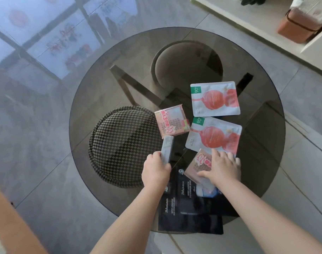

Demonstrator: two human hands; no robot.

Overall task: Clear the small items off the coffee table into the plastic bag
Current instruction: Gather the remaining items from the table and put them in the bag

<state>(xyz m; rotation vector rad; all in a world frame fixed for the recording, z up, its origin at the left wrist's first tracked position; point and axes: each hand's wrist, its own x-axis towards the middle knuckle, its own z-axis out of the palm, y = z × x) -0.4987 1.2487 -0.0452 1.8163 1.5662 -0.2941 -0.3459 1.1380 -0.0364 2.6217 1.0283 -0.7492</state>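
Note:
On the round smoked-glass coffee table (94, 92) my left hand (155, 170) grips a slim grey box (167, 150) held upright. My right hand (221, 167) lies flat, fingers spread, on a small pink packet (199, 163) that rests partly on dark face-mask sachets (189, 208) at the near edge. Another pink packet (172, 122) lies beside the hat. Two white sachets with red fruit print sit farther out, one (215, 99) beyond the other (214, 136). No plastic bag is in view.
A black-and-white houndstooth hat (123, 145) covers the table's left side. A round stool (185, 61) shows through the glass. A pale low shelf (257, 19) with an orange box (299, 26) runs along the far right. The floor is glossy grey tile.

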